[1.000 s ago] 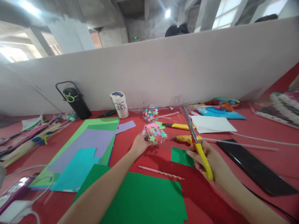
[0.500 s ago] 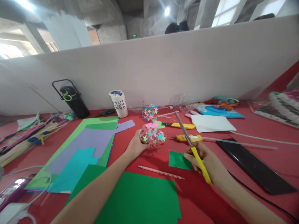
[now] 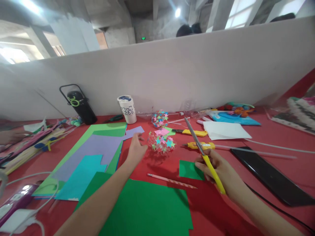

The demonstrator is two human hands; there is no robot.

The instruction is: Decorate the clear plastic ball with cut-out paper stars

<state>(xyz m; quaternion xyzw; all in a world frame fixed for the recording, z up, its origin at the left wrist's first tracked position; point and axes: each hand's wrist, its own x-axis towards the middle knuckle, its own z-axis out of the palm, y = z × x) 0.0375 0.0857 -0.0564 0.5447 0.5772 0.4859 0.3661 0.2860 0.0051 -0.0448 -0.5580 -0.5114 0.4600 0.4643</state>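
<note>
My left hand (image 3: 136,149) is empty, its fingers apart, just below a narrow purple paper strip (image 3: 133,132). To its right stands a clear ball covered with small coloured stars (image 3: 162,141), apart from the fingers. Behind that is a second star-covered ball (image 3: 159,118), with pink paper (image 3: 161,132) between the two. My right hand (image 3: 213,165) is closed round scissors with yellow handles (image 3: 213,173), the blades pointing up and away. Its fingertips overlap the edge of a small green paper piece (image 3: 188,169); whether they grip it I cannot tell.
Coloured sheets (image 3: 98,147), a large green sheet (image 3: 145,206) and a pencil (image 3: 172,181) lie in front. A yellow glue gun (image 3: 199,145), utility knife (image 3: 192,132) and black phone (image 3: 270,177) lie right. A white cup (image 3: 127,109) and black bottle (image 3: 83,108) stand behind. Another person's hand (image 3: 11,136) shows far left.
My left hand has let go of the front star-covered ball and moved left toward the purple strip. My right hand still holds the scissors. The view has shifted slightly.
</note>
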